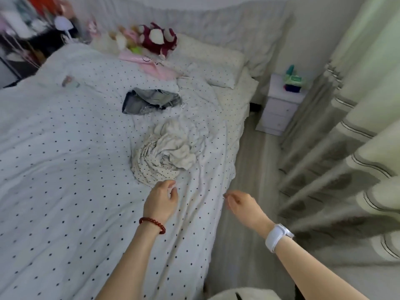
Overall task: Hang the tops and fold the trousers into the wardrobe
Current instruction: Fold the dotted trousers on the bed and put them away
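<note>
we've got both hands out over the bed [65, 169], nothing held. left hand [161, 200] is nearest the crumpled white top [166, 152]: the garment lies just ahead of its fingers [171, 184], up-frame & a touch right, w/ the near hem almost at the fingertips, maybe touching, can't tell. left fingers are loosely curled, closed on nothing. right hand [242, 204] hangs past the bed edge, over the floor [244, 169]; its fingers also curl loosely, empty, further from the heap and off to its right.

the top is bunched, so no clean long axis; the heap runs roughly from near-left (dotted fabric) to far-right (plain cream folds), pointing diagonally away from us. neck vs hem: can't tell.

beyond it, well apart toward the pillow [216, 61], lie the dark grey trousers [149, 101], folded over in a lump, long axis roughly left-right across the bed. waist end unclear.

our read: next move is prob a short fwd reach w/ the left hand to pinch the near edge of the top, right coming in leftwards to help spread it.
</note>
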